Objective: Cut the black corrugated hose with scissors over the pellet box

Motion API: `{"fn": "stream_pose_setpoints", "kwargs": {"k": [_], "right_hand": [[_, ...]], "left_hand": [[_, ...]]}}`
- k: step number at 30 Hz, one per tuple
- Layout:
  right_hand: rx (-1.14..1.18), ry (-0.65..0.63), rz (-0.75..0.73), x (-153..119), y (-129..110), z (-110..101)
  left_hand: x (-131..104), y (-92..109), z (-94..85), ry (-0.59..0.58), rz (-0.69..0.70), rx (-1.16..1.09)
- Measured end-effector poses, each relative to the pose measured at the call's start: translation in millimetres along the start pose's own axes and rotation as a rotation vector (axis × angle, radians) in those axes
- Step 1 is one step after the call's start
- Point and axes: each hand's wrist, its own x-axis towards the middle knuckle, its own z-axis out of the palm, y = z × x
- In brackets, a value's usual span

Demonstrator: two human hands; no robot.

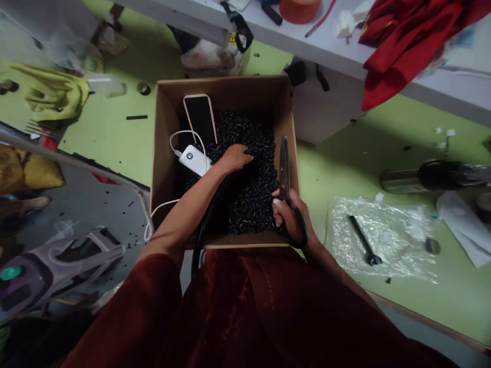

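Note:
A cardboard box [222, 86] stands before me, holding many small cut pieces of black tube [253, 204]. Over these pieces my left hand [236, 157] is closed around a long black tube [209, 212], whose length trails down over the box's front edge toward my lap. A short end of it seems to stick out beyond my fingers. My right hand [289, 212], at the box's right wall, grips scissors [284, 171] by the handles. Their blades point away from me and look nearly together, apart from the tube.
Inside the box, a phone [201, 118] leans at the back left above a white power bank [194, 159] with a cable. Right of the box lie a plastic bag [406, 225], a black stick-like tool [362, 237] and a steel flask [401, 180]. A shelf [337, 48] overhangs the back.

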Motion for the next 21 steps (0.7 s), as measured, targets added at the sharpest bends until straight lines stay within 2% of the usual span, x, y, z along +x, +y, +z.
{"fn": "stream_pose_setpoints", "kwargs": {"k": [7, 15, 18, 21], "right_hand": [[-0.014, -0.05, -0.004, 1.8, 4.8, 0.3], [-0.11, -0.075, -0.003, 5.9, 11.2, 0.3], [-0.122, -0.096, -0.016, 5.4, 11.2, 1.4], [-0.169, -0.113, -0.043, 6.5, 11.4, 1.7]], "left_hand": [[-46.7, 6.5, -12.2, 0.015, 0.067, -0.576], [-86.2, 7.8, -19.9, 0.035, 0.051, -0.587], [-97.0, 9.6, -22.9, -0.002, 0.035, -0.745], [-103.2, 5.8, -25.3, -0.098, 0.02, -0.937]]}}
